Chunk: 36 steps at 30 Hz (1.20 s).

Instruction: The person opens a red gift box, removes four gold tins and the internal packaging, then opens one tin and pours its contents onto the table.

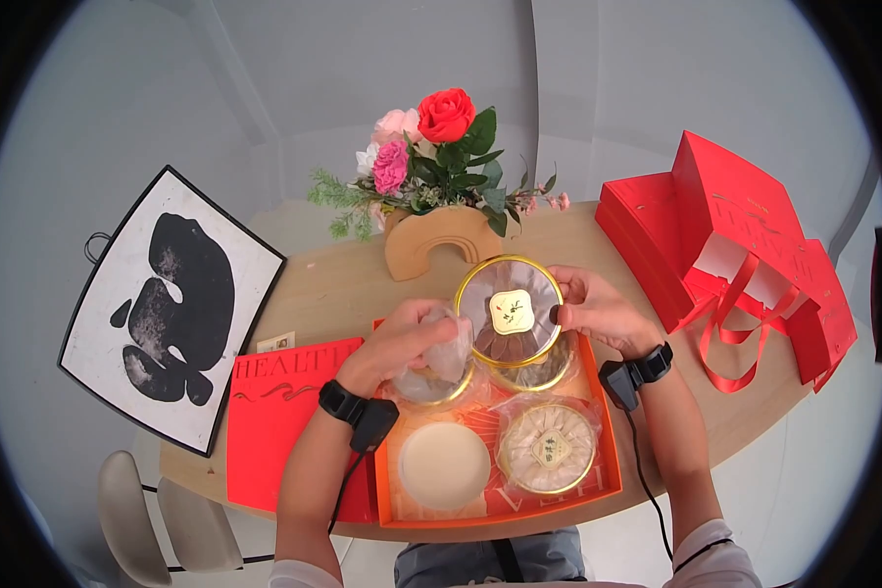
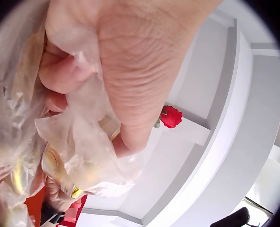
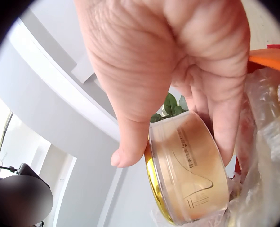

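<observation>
My right hand (image 1: 603, 312) grips a round clear jar (image 1: 509, 314) by its side, thumb at the gold-rimmed lid. The lid carries a pale label; the right wrist view shows dark print on the jar's side. Crumpled clear plastic wrapping (image 2: 83, 151) is pinched in my left hand (image 1: 412, 338), just left of the jar. Below both hands lies an orange-edged gift box (image 1: 612, 456). In it, a plastic-wrapped jar (image 1: 549, 449) sits at the near right, beside a round pale recess (image 1: 445, 466). Two more jars at the back are partly hidden by my hands.
A red box cover (image 1: 289, 441) marked HEALTH lies left of the gift box. Behind stands a tan arched vase (image 1: 441, 240) with flowers. A black-edged picture panel (image 1: 181, 314) leans at the left; a red gift bag (image 1: 725, 225) with ribbon handles lies at the right.
</observation>
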### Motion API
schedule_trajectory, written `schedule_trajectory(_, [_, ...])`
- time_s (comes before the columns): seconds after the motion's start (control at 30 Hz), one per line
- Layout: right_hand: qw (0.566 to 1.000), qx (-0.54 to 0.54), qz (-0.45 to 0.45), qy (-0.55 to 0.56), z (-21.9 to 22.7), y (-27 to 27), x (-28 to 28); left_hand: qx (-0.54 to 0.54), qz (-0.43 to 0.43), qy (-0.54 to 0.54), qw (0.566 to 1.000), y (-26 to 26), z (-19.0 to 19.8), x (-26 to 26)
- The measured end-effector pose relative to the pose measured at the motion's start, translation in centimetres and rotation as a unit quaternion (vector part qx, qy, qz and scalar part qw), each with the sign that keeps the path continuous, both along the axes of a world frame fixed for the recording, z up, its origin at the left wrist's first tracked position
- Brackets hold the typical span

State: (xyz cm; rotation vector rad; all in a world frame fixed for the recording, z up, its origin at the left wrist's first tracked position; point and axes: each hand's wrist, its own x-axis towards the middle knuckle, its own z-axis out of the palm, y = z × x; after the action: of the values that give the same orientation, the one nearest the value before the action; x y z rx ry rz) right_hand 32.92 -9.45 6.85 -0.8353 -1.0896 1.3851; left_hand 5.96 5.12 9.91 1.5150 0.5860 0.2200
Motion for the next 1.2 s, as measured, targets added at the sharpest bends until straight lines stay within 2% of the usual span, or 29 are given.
schedule_trajectory(0.1, [1.0, 0.017, 0.018, -0.017, 0.0, 0.1, -0.1, -0.006, -0.002, 0.001, 1.0, 0.2, -0.5, -0.1])
schedule_trajectory(0.17, [0.999, 0.011, 0.029, -0.03, 0.8, -0.1, -0.2, 0.001, 0.042, 0.01, 0.999, 0.4, -1.0, -0.1])
schedule_trajectory(0.33, [0.995, 0.001, 0.076, -0.069, 2.8, -0.8, -0.7, -0.008, 0.024, -0.011, 1.0, 0.6, -0.7, -0.4])
schedule_trajectory(0.5, [0.996, 0.002, 0.068, -0.054, 2.1, -0.6, -0.8, 0.003, 0.007, 0.01, 1.0, 0.7, -0.5, -0.5])
schedule_trajectory(0.67, [0.997, 0.003, 0.06, -0.049, 2.4, -0.6, -1.0, -0.018, 0.065, -0.005, 0.998, 0.0, -0.6, -0.1])
schedule_trajectory(0.7, [0.997, 0.003, 0.061, -0.049, 2.4, -0.6, -1.0, -0.018, 0.065, -0.005, 0.998, 0.3, -0.7, -0.2])
schedule_trajectory(0.77, [0.997, 0.004, 0.062, -0.049, 2.2, -0.6, -1.0, -0.02, -0.003, -0.01, 1.0, 1.0, -0.8, -0.6])
schedule_trajectory(0.9, [0.997, 0.008, 0.065, -0.049, 2.2, -0.6, -1.0, -0.014, -0.007, 0.005, 1.0, 1.2, -1.3, -0.6])
schedule_trajectory(1.1, [0.995, 0.027, 0.074, -0.057, 2.1, -0.7, -0.9, -0.004, 0.038, 0.016, 0.999, 0.6, -1.2, -0.3])
schedule_trajectory(1.2, [0.996, 0.022, 0.075, -0.053, 1.9, -0.6, -0.9, -0.014, 0.032, -0.005, 0.999, 0.8, -1.5, -0.5])
